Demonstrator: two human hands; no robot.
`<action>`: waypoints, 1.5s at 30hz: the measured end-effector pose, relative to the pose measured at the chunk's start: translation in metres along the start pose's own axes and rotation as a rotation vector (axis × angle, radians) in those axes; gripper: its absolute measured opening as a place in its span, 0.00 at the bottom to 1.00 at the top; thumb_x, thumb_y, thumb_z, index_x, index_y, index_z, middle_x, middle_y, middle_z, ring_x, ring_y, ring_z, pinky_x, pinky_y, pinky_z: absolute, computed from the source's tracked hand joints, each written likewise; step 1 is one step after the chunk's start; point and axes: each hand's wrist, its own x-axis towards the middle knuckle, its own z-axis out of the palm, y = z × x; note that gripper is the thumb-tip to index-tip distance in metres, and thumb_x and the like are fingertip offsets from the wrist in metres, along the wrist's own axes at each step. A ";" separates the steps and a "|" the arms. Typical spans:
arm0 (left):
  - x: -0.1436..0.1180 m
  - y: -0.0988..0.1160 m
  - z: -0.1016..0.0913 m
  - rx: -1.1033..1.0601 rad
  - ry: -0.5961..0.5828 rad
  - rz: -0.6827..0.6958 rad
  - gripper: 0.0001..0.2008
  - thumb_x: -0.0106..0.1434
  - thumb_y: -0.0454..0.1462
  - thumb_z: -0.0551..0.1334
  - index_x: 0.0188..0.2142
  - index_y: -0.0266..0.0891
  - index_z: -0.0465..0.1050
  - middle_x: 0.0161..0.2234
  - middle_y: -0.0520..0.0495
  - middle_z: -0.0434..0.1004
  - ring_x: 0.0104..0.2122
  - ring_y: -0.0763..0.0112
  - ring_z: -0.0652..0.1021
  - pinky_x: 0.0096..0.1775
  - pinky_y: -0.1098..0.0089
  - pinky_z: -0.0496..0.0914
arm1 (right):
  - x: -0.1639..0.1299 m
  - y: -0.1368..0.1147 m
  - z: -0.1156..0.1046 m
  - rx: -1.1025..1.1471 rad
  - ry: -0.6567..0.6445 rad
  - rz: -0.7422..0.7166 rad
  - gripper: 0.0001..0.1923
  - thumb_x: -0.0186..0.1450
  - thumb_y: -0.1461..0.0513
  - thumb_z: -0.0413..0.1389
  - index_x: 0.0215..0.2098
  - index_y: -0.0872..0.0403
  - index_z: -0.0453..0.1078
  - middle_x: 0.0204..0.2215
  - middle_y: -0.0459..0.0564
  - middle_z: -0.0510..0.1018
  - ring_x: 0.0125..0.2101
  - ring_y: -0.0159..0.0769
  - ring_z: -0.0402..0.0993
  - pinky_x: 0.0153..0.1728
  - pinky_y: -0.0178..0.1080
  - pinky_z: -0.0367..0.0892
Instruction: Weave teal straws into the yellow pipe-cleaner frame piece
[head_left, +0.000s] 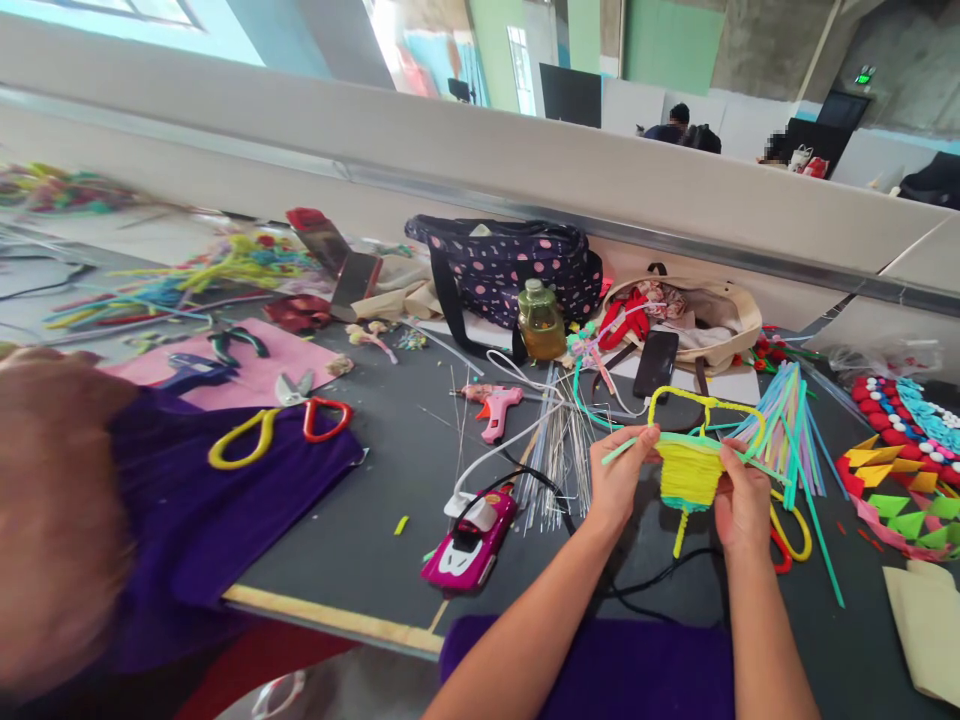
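Fingers are pinched shut on this thing: left hand [619, 480] has the upper left corner of a yellow wound piece [690, 470], right hand [742, 495] the right edge, green stem [620, 450] across the top. It's up over the dark table [360, 530]. Pastel stems [791, 430] fan out beside it, phone [656, 364] behind, pink glue gun [495, 410] off left.

Both forearms are bare and reach forward, the left forearm [544, 598] slanting rightward, the right forearm [766, 630] steeper and leaning slightly left. The left hand [621, 478] pinches with its fingertips, fingers bent. The right hand [744, 502], near it and slightly lower, pinches too, fingers curled inward.
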 end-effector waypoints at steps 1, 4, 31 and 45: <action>0.000 0.000 0.000 0.006 -0.005 0.001 0.14 0.45 0.43 0.72 0.27 0.35 0.81 0.25 0.46 0.79 0.20 0.73 0.74 0.26 0.70 0.73 | -0.001 0.001 0.001 0.005 -0.016 0.020 0.18 0.49 0.55 0.66 0.33 0.55 0.70 0.26 0.44 0.75 0.27 0.36 0.74 0.32 0.41 0.69; -0.002 0.000 0.000 0.037 -0.017 0.024 0.13 0.46 0.43 0.72 0.27 0.35 0.81 0.25 0.46 0.79 0.21 0.73 0.74 0.26 0.70 0.73 | -0.005 0.004 0.004 -0.011 0.021 0.023 0.18 0.47 0.55 0.67 0.31 0.56 0.71 0.23 0.44 0.75 0.25 0.36 0.74 0.30 0.40 0.69; 0.009 -0.008 -0.005 -0.049 0.017 -0.055 0.15 0.44 0.43 0.73 0.28 0.34 0.79 0.22 0.48 0.77 0.19 0.74 0.74 0.25 0.71 0.71 | 0.010 0.007 -0.005 -0.092 0.191 -0.085 0.21 0.46 0.50 0.68 0.25 0.56 0.68 0.15 0.40 0.69 0.18 0.28 0.64 0.21 0.34 0.64; 0.013 -0.010 -0.008 -0.096 0.036 -0.102 0.17 0.42 0.43 0.74 0.27 0.33 0.78 0.22 0.47 0.77 0.19 0.74 0.75 0.26 0.70 0.72 | 0.011 0.011 -0.008 -0.062 0.185 -0.146 0.21 0.50 0.47 0.65 0.24 0.56 0.68 0.18 0.41 0.71 0.20 0.29 0.67 0.26 0.35 0.65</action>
